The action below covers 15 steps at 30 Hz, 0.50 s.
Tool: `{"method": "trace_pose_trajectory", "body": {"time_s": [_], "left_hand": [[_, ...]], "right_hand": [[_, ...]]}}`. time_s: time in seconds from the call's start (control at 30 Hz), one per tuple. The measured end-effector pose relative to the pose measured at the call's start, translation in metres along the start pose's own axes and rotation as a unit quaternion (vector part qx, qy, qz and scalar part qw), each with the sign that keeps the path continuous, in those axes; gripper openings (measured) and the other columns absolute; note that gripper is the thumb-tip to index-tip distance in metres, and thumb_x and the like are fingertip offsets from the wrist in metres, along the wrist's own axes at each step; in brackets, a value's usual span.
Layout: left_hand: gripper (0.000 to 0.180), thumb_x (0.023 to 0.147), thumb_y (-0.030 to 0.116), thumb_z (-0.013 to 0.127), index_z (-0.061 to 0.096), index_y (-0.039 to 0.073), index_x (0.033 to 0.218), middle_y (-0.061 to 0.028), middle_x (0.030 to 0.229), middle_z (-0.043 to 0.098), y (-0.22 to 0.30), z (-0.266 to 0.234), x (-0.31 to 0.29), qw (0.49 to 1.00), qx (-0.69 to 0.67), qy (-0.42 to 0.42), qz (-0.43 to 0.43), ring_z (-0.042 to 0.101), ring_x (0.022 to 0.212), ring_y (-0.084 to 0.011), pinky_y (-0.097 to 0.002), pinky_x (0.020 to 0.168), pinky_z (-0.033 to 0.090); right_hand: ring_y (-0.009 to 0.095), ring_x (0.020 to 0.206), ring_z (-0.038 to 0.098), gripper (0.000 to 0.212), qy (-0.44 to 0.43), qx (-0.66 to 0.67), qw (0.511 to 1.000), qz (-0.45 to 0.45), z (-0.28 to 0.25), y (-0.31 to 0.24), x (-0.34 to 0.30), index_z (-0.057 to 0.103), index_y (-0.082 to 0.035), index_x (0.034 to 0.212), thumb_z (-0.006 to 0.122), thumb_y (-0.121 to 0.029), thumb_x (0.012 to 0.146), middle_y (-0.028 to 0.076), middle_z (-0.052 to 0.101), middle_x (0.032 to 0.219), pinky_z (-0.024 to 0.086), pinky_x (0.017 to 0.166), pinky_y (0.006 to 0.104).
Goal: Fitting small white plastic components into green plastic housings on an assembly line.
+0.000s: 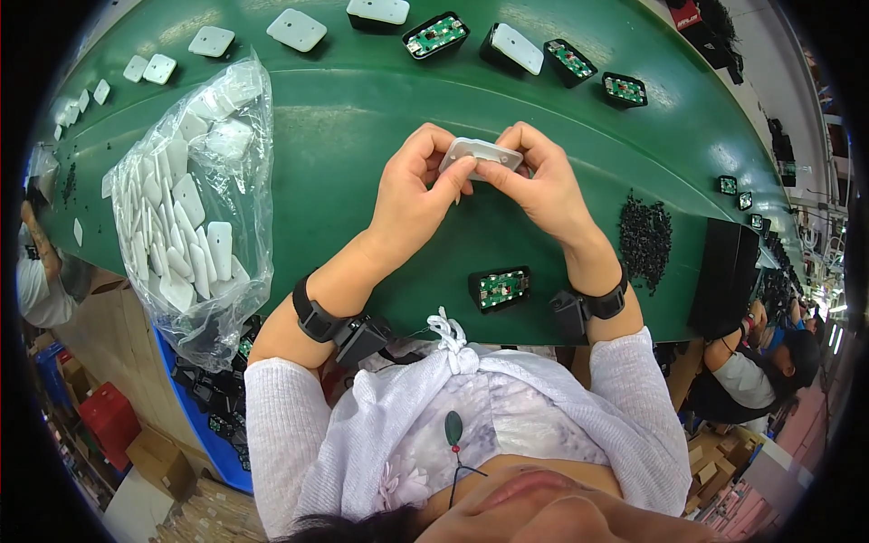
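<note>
Both my hands meet over the green table, gripping a white plastic cover plate (480,154) from its two sides. My left hand (418,181) pinches its left end, and my right hand (536,172) pinches its right end, with both thumbs on the near face. The plate is tilted, and small raised spots show on it. Nearer to me, a black case with a green circuit board (502,289) inside stands uncovered by the table's front edge, below my right wrist. Left of my hands lies a clear plastic bag (252,136) full of white cover plates (187,199).
Small black parts (644,240) lie piled right of my arm, beside a black box (725,276). Along the far side runs a row of open cases (436,36) and white plates (297,30). A blue bin (172,362) of black cases stands lower left. Other people sit at both sides.
</note>
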<state>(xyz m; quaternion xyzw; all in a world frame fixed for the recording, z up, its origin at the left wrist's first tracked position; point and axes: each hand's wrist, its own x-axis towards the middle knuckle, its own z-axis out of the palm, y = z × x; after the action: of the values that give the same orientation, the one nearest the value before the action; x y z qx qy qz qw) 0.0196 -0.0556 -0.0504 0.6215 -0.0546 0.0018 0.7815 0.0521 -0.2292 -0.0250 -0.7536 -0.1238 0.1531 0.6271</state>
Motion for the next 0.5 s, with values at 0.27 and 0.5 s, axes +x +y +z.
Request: {"method": "trace_pose_trajectory", "body": {"time_s": [0.27,0.5], "left_hand": [[0.021,0.098,0.012,0.050,0.056,-0.005,0.110,-0.0099,0.095,0.063,0.008,-0.014,0.011,0.993,-0.102,0.048,-0.018,0.059,0.070,-0.0127,-0.0226,0.060,0.047],[0.005,0.088,0.004,0.057,0.058,0.004,0.093,-0.0142,0.088,0.059,-0.011,-0.055,0.031,0.933,0.316,0.160,0.071,0.060,0.068,-0.0269,-0.0375,0.058,0.048]], "right_hand": [[0.005,0.073,0.049,0.017,0.010,0.037,0.999,0.001,0.007,0.001,0.023,0.054,-0.005,0.086,0.069,-0.014,0.087,-0.003,0.054,0.082,0.042,0.066,0.0217],[0.025,0.106,0.058,0.039,0.075,-0.457,0.811,-0.357,0.000,-0.007,0.134,0.060,-0.008,0.111,0.074,-0.013,0.075,0.006,0.063,0.111,0.046,0.091,0.0338]]}}
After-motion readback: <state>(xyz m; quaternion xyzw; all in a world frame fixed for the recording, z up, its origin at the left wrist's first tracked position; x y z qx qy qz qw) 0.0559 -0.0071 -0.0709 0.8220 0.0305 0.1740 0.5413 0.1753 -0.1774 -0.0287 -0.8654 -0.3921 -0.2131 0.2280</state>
